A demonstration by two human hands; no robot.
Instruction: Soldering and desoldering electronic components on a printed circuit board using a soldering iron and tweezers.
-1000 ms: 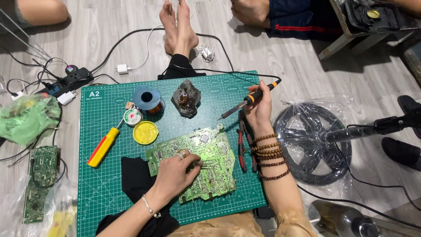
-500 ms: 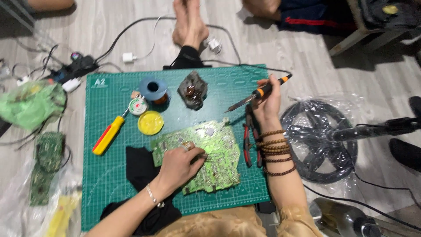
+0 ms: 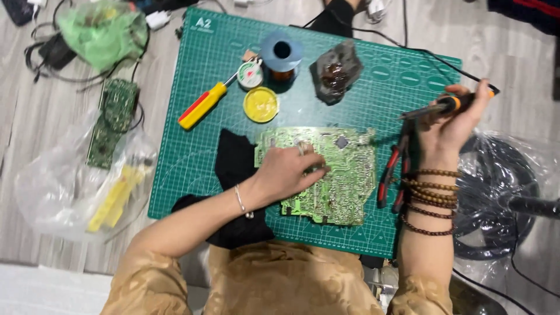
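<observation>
From where I watch, the far left of the floor holds a crumpled green plastic bag (image 3: 104,30), a spare green circuit board (image 3: 112,121) and a clear bag with yellow pieces (image 3: 114,197) — none of it touched. On the green cutting mat (image 3: 192,151) lie a yellow-and-red screwdriver (image 3: 203,105), a small solder reel (image 3: 251,74), an open yellow tin of flux (image 3: 261,104), a blue spool (image 3: 282,53) and a dark lump of rosin (image 3: 335,71).

My left hand (image 3: 289,172) lies palm down on the pale green circuit board (image 3: 344,175) at the mat's near middle, fingers curled and pressing it flat; whether it pinches something small, I cannot tell. A black cloth (image 3: 233,163) lies partly under the board's left edge.

My right hand (image 3: 452,125) is closed round the orange-handled soldering iron (image 3: 443,107), the tip pointing left and held up off the board, clear of it. Red-handled pliers (image 3: 389,175) lie just beside that wrist; further right sits a fan guard in plastic wrap (image 3: 496,192).

I judge the work mid-way — board steadied, iron in hand, but no joint being touched now.
</observation>
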